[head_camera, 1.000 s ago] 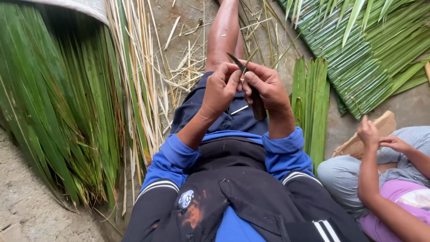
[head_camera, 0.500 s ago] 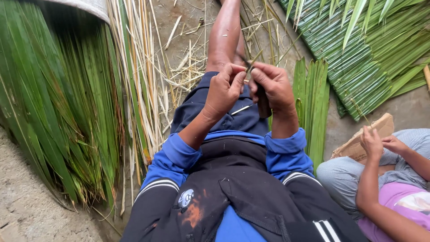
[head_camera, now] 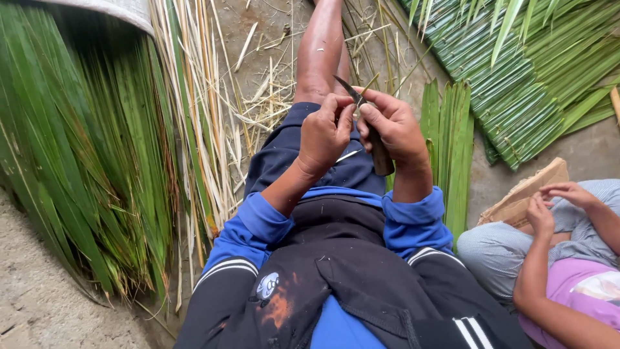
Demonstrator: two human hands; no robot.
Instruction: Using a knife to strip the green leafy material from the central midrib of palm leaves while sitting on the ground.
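The right hand [head_camera: 394,126] grips a knife [head_camera: 365,123], blade pointing up and left. Just left of the knife, the left hand [head_camera: 323,136] has its fingers [head_camera: 341,106] pinching a thin leaf strip [head_camera: 368,84] against the blade.

Both forearms raised over lap, blue cuffs pushed back; left hand [head_camera: 326,132] curled, fingers [head_camera: 342,110] pinching; right hand [head_camera: 394,126] fisted, thumb forward, hands touching
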